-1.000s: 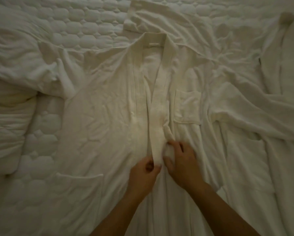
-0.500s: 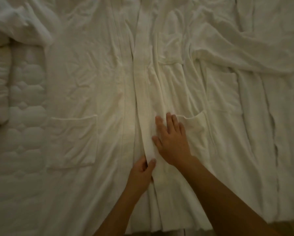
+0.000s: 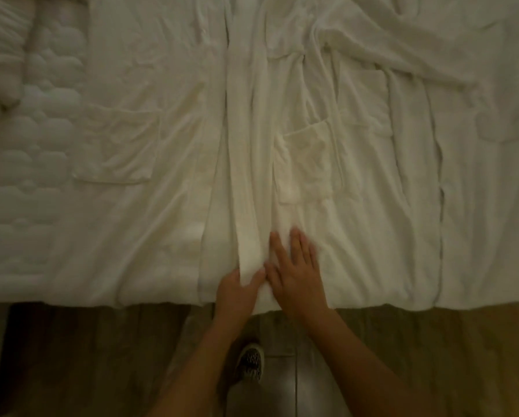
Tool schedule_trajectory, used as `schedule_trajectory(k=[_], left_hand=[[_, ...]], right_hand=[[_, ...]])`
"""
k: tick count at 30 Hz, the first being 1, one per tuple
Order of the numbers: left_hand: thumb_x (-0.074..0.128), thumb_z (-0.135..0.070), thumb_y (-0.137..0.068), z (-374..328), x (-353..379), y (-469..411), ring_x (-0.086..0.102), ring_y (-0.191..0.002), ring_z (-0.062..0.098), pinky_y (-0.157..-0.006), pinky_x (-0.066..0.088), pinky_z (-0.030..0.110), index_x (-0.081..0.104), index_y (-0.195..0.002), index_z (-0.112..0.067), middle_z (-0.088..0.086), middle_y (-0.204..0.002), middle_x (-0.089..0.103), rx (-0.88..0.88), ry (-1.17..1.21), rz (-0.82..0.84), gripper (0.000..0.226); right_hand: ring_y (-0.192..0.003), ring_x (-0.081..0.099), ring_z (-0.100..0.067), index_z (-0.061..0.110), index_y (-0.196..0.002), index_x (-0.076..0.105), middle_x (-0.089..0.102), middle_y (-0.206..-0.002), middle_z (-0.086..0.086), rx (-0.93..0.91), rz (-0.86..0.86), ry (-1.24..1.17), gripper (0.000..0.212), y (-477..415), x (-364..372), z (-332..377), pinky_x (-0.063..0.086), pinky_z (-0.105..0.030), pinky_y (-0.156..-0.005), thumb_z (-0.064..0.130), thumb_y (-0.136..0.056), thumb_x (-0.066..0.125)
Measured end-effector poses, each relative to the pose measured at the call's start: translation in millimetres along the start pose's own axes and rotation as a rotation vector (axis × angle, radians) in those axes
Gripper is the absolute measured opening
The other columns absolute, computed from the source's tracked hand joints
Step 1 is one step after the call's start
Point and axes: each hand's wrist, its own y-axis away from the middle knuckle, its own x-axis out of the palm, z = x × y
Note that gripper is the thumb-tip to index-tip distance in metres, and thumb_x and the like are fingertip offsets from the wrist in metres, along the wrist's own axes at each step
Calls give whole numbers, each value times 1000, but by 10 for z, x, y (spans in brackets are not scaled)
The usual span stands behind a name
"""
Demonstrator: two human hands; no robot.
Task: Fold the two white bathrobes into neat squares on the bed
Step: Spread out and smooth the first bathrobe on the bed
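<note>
A: Where are the robes, and what do the hands do?

B: The first bathrobe [image 3: 168, 121] lies spread flat on the bed [image 3: 26, 164], front side up, its hem at the near edge. The second bathrobe [image 3: 432, 115] lies crumpled just beside it on the right, touching it. The left hand [image 3: 237, 291] pinches the bottom end of the front band [image 3: 246, 164]. The right hand [image 3: 294, 275] lies flat and loose on the cloth next to the band — it holds nothing.

A: What can go wrong?

B: I think the band can twist if the left hand pulls while the palm presses. Also the hem hangs near the floor [image 3: 101, 356] — a strong pull toward the body may drag the robe off. And the two robes overlap, so a fold may catch the wrong cloth.
</note>
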Motion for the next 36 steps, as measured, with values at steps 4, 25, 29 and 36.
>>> schedule_trajectory(k=[4, 25, 29, 36], left_hand=[[70, -28, -94, 296, -297, 48, 66, -88, 10, -62, 52, 17, 67, -110, -20, -7, -98, 68, -6, 198, -200, 19], [62, -36, -98, 530, -790, 176, 62, -68, 12, -63, 54, 33, 70, -88, -21, -5, -78, 69, 515, -912, -47, 20], [63, -37, -95, -54, -805, 21, 61, -106, 23, -87, 56, 44, 64, -124, -21, 4, -118, 67, 678, -1048, -95, 33], [44, -58, -100, -1087, -681, -688, 5, -158, 28, -124, 20, 48, 8, -161, -39, 3, -172, -4, 436, -1381, 97, 74]], right_hand=[[-155, -5, -26, 33, -161, 4, -1, -168, -12, -20, 0, -20, 64, 393, 119, -167, 0, -43, -125, 54, -103, 23], [-149, 21, -40, 21, -157, 32, 23, -161, -24, 36, -66, 71, 68, 566, 129, -251, 18, -58, -120, 48, -96, 46], [-149, 22, -40, 23, -157, 28, 22, -162, -22, 44, -48, 77, 68, 400, -99, -185, 20, -59, -119, 51, -97, 42], [-154, 11, -37, 30, -160, 5, 6, -167, -19, 17, -40, 76, 75, -609, -678, -101, 12, -56, -121, 57, -99, 37]])
